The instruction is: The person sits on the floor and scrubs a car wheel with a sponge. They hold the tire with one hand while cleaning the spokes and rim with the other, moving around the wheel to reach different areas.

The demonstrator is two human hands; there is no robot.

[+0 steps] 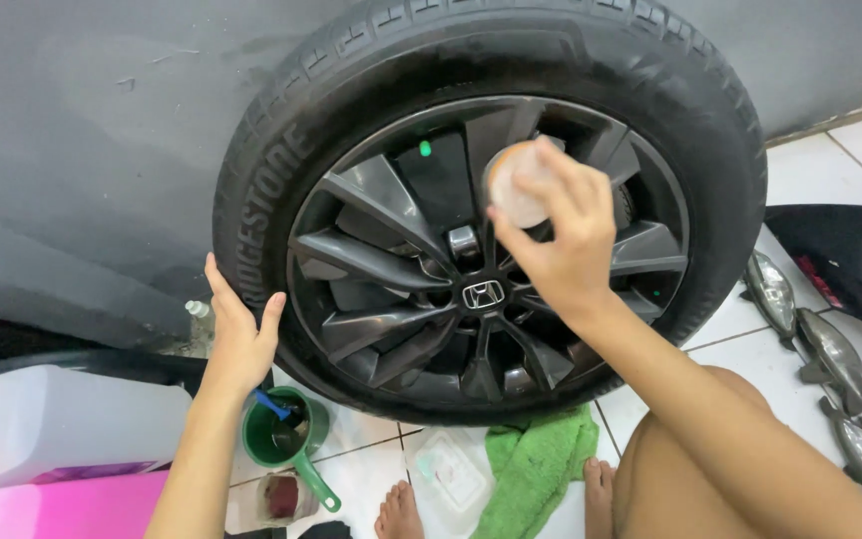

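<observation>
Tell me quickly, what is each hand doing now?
Left hand: open, resting flat on the tyre.
Right hand: closed on a round orange sponge pad, pressed to the dark wheel rim.

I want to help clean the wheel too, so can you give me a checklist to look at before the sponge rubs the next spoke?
1. Black rubber tyre with dark grey spoked alloy rim held steady: ok, the left hand rests flat on the tyre's sidewall.
2. Round orange-and-white sponge pad gripped: ok, the right hand holds it against an upper spoke.
3. Enough polish or soap on the pad: cannot tell.
4. Green plastic dipper within reach: ok, on the white tiled floor below the wheel.
5. Green fluffy cloth ready: ok, lying under the tyre.
6. Bare feet clear of the tyre: ok.
</observation>
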